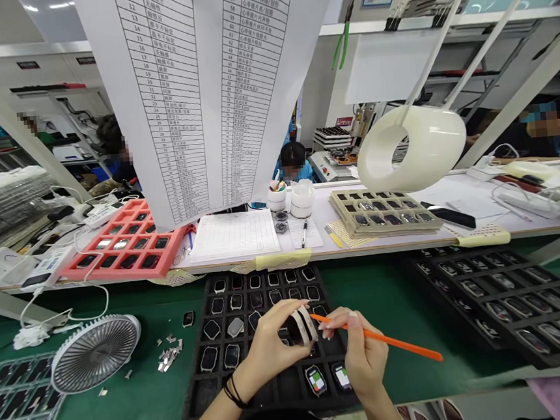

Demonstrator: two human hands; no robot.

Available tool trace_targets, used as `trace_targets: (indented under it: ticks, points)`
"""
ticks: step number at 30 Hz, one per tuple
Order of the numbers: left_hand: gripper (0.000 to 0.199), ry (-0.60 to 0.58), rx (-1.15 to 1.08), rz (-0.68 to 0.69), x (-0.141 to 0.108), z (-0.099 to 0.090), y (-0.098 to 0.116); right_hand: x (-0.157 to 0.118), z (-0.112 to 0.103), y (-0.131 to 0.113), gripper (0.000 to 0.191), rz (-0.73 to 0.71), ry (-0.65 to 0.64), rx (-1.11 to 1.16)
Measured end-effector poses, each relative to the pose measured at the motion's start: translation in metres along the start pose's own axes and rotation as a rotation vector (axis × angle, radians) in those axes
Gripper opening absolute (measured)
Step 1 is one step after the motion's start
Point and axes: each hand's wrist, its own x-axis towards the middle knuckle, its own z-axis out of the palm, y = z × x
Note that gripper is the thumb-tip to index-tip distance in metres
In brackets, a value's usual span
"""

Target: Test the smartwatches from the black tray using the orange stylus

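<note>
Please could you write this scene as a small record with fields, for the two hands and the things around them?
left hand: fingers grip a small white-and-black smartwatch
right hand: fingers pinch a slim orange plastic pry stick, its tip beside the watch
below hands: black compartment tray holding watch bodies
left of tray: round grey desk fan and small metal pieces on a green mat
behind: red compartment tray

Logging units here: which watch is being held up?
The watch in the left hand, lifted above the black tray; the others lie in trays or on the green mat.
</note>
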Motion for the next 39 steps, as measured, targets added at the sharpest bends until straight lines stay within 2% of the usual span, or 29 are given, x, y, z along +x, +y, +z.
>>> trace_targets:
  ticks: [4,13,25,33,39]
  points:
    - [0.054,-0.016,0.008,-0.025,0.0003,0.0004,-0.0007,-0.0022,-0.0002,-0.0014,0.036,-0.031,-0.005,-0.001]
    - [0.055,0.004,-0.003,0.013,0.0001,-0.0007,0.0007,-0.0019,0.0014,-0.003,0.035,-0.015,0.014,-0.012]
    - [0.056,0.022,0.002,-0.043,-0.0018,-0.0026,-0.0017,-0.0029,0.0053,-0.0011,0.036,-0.034,-0.03,-0.058]
    - [0.055,0.008,-0.033,-0.034,-0.0011,-0.0027,0.0023,-0.0069,0.0029,-0.0008,0.036,0.073,-0.041,0.066]
    - [0.057,-0.023,-0.033,0.005,-0.001,-0.0002,0.0003,-0.0076,-0.003,0.0058,0.03,0.131,0.056,-0.044]
